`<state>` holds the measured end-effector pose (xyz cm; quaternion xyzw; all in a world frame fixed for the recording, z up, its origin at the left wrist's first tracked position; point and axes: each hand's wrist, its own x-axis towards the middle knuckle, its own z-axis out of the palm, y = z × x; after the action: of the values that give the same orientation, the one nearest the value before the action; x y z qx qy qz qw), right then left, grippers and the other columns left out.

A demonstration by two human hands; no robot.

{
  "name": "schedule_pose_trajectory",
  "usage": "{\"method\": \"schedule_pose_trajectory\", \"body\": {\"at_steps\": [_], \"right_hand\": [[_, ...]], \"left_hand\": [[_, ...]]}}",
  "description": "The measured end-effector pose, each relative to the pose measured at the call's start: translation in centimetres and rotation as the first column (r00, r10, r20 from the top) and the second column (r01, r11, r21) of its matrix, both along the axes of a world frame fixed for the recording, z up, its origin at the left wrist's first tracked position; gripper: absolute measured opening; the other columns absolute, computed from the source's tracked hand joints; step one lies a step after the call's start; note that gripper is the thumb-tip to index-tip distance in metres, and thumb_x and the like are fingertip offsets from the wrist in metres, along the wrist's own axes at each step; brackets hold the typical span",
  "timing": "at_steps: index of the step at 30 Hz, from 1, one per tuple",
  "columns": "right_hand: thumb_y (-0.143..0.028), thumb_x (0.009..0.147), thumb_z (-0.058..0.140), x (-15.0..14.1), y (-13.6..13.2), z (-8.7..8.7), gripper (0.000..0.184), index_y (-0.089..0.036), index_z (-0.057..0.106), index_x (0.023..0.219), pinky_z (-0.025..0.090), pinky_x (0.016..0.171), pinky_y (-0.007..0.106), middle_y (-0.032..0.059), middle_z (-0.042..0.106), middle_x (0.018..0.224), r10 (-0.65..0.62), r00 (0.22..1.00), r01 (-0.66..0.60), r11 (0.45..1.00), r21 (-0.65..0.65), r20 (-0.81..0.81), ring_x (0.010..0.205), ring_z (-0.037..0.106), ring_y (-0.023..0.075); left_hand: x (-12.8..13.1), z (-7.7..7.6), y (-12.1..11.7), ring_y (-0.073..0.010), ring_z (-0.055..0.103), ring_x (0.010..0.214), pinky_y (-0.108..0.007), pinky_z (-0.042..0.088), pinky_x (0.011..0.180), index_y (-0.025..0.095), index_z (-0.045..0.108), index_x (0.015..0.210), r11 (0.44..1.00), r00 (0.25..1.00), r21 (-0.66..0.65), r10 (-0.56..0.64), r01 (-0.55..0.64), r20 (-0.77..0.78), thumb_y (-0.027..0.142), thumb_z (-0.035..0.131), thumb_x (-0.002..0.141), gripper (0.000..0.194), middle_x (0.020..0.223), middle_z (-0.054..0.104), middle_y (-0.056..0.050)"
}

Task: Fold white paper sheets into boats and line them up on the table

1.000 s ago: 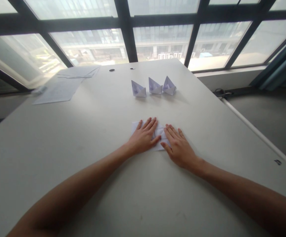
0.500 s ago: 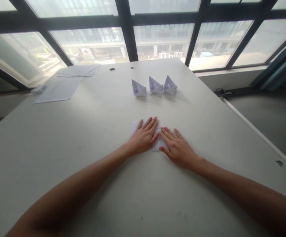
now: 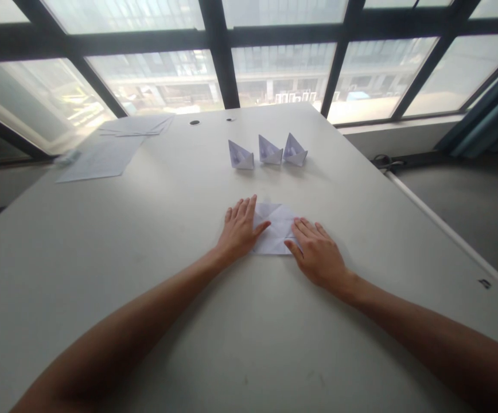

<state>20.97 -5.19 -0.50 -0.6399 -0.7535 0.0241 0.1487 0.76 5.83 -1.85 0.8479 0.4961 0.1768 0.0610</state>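
Note:
A white sheet of paper (image 3: 273,232) with fold lines lies flat on the table between my hands. My left hand (image 3: 241,226) rests at its left edge, fingers stretched out and thumb reaching over the paper. At the opposite edge, my right hand (image 3: 315,246) lies with its fingertips and thumb on the paper, fingers extended. Parts of both side edges are hidden under the hands. Beyond the sheet stand three folded paper shapes with pointed peaks: a left one (image 3: 240,156), a middle one (image 3: 269,152) and a right one (image 3: 295,152).
Loose paper sheets (image 3: 102,158) lie at the table's far left. The white table (image 3: 146,344) has two small dark holes near its far edge. Behind it are windows (image 3: 283,74) with dark frames, and a blue curtain (image 3: 481,115) hangs at the right.
My hands have moved apart, the left one leftward and the right one slightly to the right. More of the creased paper between them now shows.

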Motion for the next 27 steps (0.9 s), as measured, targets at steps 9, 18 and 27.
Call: {"method": "schedule_pose_trajectory", "body": {"at_steps": [9,18,27], "right_hand": [[-0.045,0.104,0.035,0.1,0.1,-0.1,0.055,-0.008,0.055,0.140,0.032,0.117,0.049,0.0166,0.050,0.150,0.008,1.000,-0.008,1.000,0.028,-0.010,0.142,0.043,0.0298],[-0.043,0.104,0.036,0.3,0.2,-0.1,0.052,-0.009,0.060,0.134,0.033,0.113,0.045,0.0174,0.056,0.144,0.026,1.000,-0.026,0.998,0.063,0.003,0.137,0.046,0.0301],[-0.049,0.103,0.034,0.0,-0.1,1.1,0.050,-0.017,0.067,0.122,0.040,0.103,0.044,0.0148,0.062,0.134,0.071,0.997,-0.070,0.996,0.052,-0.022,0.122,0.051,0.0297]], "left_hand": [[0.7,1.1,-0.3,-0.0199,0.058,0.112,-0.036,0.048,0.103,0.022,0.009,0.160,0.966,0.874,0.131,-0.256,0.221,0.413,0.018,0.054,0.092,0.082,0.119,0.057,-0.008],[1.2,1.3,-3.0,-0.0275,0.018,0.153,-0.050,0.016,0.124,0.016,0.032,0.155,0.884,0.864,-0.058,-0.466,0.464,-0.189,0.055,0.029,0.103,0.065,0.164,0.025,-0.014],[1.6,2.4,-3.4,-0.0237,0.019,0.153,-0.052,0.012,0.124,0.015,0.045,0.148,0.924,0.915,-0.122,-0.377,0.361,-0.144,0.039,0.022,0.106,0.054,0.161,0.032,-0.011]]}}
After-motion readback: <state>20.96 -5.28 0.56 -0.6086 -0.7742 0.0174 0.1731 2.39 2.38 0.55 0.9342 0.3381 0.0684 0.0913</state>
